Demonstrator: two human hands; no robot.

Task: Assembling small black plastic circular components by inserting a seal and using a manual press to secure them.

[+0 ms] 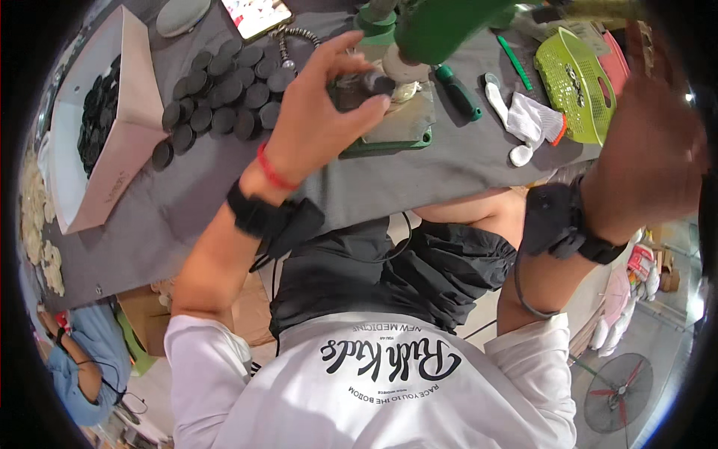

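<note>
My left hand [318, 112] reaches over the grey table [187, 202] and pinches a small black round piece [379, 83] between thumb and fingers. It holds the piece at the base of a green press [441, 30], above the press's metal plate [400, 123]. A red band and a black wrist strap sit on that arm. My right hand [658, 142] is raised at the right, blurred and close to the camera. Its fingers are hidden, so what it grips cannot be told. Several black discs [224, 93] lie in a cluster left of the left hand.
A white box [123, 142] with more black discs stands at the far left. A green-handled screwdriver [460, 93], a white glove [527, 120] and a green basket [576, 82] lie right of the press. A phone [254, 15] lies at the back. Another person [75, 359] sits lower left; a fan [617, 389] stands lower right.
</note>
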